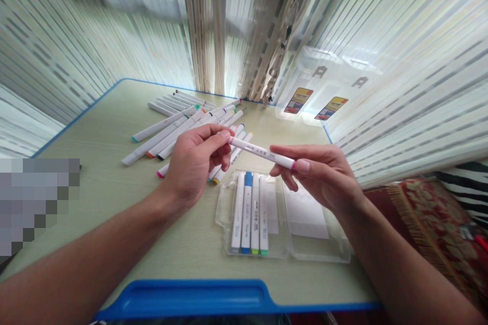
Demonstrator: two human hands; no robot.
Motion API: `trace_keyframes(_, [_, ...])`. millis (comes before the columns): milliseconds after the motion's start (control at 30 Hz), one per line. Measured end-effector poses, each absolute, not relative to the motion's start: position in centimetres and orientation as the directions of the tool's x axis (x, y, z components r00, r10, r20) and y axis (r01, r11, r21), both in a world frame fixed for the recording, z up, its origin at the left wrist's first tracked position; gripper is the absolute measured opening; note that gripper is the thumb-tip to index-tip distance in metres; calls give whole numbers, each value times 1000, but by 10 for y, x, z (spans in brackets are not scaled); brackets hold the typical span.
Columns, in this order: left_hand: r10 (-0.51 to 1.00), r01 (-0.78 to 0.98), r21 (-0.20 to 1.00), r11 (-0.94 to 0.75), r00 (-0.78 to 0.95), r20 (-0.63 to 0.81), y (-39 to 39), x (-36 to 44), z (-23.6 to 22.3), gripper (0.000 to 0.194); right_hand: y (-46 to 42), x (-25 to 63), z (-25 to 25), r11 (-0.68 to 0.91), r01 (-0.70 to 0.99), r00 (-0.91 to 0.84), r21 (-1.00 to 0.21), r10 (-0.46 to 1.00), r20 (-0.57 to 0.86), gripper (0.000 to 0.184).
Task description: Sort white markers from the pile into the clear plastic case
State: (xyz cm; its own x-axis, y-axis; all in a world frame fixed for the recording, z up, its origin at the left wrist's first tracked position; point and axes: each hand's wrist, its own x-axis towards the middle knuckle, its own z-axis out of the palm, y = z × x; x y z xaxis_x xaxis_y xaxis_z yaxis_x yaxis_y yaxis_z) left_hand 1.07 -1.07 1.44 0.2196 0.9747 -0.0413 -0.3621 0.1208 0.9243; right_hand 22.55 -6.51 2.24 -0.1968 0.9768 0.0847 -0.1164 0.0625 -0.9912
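Observation:
A white marker with pink ends is held up in the air between both hands, tilted down to the right. My left hand pinches its left end between thumb and fingers. My right hand grips the right end, thumb by the pink band. Below them an open clear plastic case lies on the table. In its left half several markers stand side by side, with grey, blue, lime and mint ends. Behind my left hand spreads a loose pile of white markers with coloured ends.
Two clear plastic cases with yellow labels stand at the table's back right. The pale green table has a blue rim and a blue tray at the front. Striped curtains hang behind it. A patterned rug shows at right.

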Motion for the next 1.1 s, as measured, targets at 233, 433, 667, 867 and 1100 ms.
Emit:
trace_keyframes(233, [968, -385, 917, 107, 250, -8, -10, 11, 12, 16, -61, 226, 22, 117, -93, -88, -989, 988, 125, 18])
trace_keyframes(433, [904, -413, 896, 165, 426, 30, -17, 9, 12, 20, -56, 223, 20, 76, -118, 10, -990, 997, 75, 9])
trace_keyframes(667, [784, -451, 875, 175, 602, 154, -23, 6, 11, 28, -49, 225, 23, -12, -306, 36, -952, 999, -24, 7])
trace_keyframes(867, [731, -436, 894, 100, 642, 231, -23, 5, 10, 29, -49, 225, 23, -88, -387, -24, -918, 996, -86, 8])
trace_keyframes(1100, [747, -411, 905, 109, 635, 198, -25, 6, 12, 27, -50, 224, 24, -87, -390, -29, -917, 996, -82, 8])
